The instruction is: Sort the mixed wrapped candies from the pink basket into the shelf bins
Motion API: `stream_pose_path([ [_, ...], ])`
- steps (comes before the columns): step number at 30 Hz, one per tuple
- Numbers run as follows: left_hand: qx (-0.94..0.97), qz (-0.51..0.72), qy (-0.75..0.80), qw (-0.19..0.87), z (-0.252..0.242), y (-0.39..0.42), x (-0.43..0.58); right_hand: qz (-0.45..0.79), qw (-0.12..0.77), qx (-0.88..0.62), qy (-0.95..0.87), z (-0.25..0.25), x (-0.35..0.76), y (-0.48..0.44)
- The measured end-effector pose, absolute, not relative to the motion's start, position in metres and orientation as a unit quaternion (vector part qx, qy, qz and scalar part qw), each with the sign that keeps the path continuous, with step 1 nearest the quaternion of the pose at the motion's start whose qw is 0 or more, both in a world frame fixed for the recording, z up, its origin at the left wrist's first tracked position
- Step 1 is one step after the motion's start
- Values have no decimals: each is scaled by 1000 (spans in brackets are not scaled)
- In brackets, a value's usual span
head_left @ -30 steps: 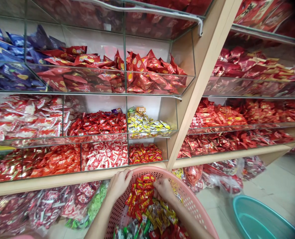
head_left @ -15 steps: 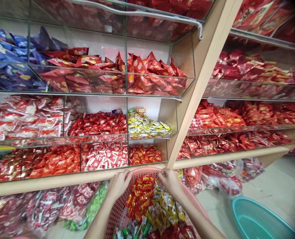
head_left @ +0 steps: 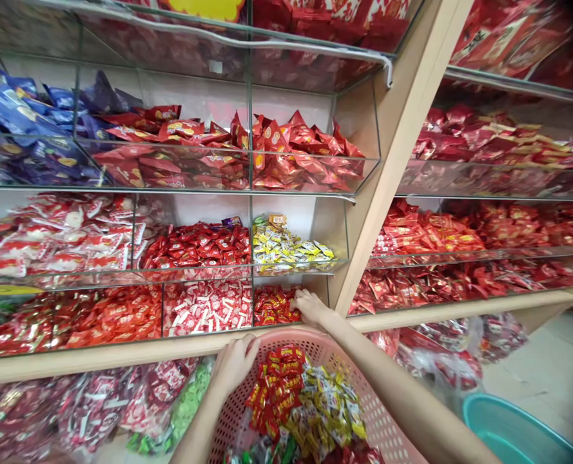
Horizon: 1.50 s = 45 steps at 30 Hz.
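Observation:
A pink perforated plastic basket holds piles of wrapped candies: red ones, yellow-and-white ones and some green ones low in view. My left hand is closed over the basket's far rim, left of its middle. My right hand reaches past the rim into the small bottom-shelf bin of red-and-yellow wrapped candies. Its fingers are slightly bent and spread at the right side of that pile, touching the candies. No candy shows in its grasp; the fingertips are partly hidden.
Clear-fronted shelf bins hold yellow-and-white candies, red-and-white candies and blue packets. A slanting wooden post divides the shelves. Bagged candies lie underneath. A teal tub stands on the floor at right.
My right hand has left the basket rim and moved forward into the bin of red candies. My left hand stays on the rim. The view has shifted slightly.

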<state>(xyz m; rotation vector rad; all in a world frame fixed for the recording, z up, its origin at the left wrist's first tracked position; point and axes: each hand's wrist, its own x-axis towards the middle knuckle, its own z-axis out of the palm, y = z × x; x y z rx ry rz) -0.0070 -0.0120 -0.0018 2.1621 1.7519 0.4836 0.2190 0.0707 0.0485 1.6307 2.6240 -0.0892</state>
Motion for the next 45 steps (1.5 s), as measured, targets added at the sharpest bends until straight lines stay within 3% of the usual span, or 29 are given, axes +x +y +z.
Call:
stream_pose_path([
  [8, 760, 179, 606, 151, -6, -10, -9, -28, 35, 530, 847, 49, 218, 75],
  [16, 760, 183, 603, 156, -4, -10, -8, -49, -78, 517, 851, 51, 231, 66],
  [19, 762, 185, 601, 157, -3, -11, -7, -104, -178, 508, 837, 49, 230, 53],
  [23, 762, 185, 601, 153, -5, -11, -8, -361, -414, 422, 722, 39, 221, 20],
  [25, 762, 185, 602, 151, -6, -11, -8, -475, -460, 394, 638, 33, 215, 2],
  [31, 762, 180, 602, 157, -6, -10, -8, -633, -489, 415, 433, 9, 210, -30],
  [45, 756, 169, 608, 172, 1, -13, -4, -687, -477, 397, 377, -14, 210, -45],
])
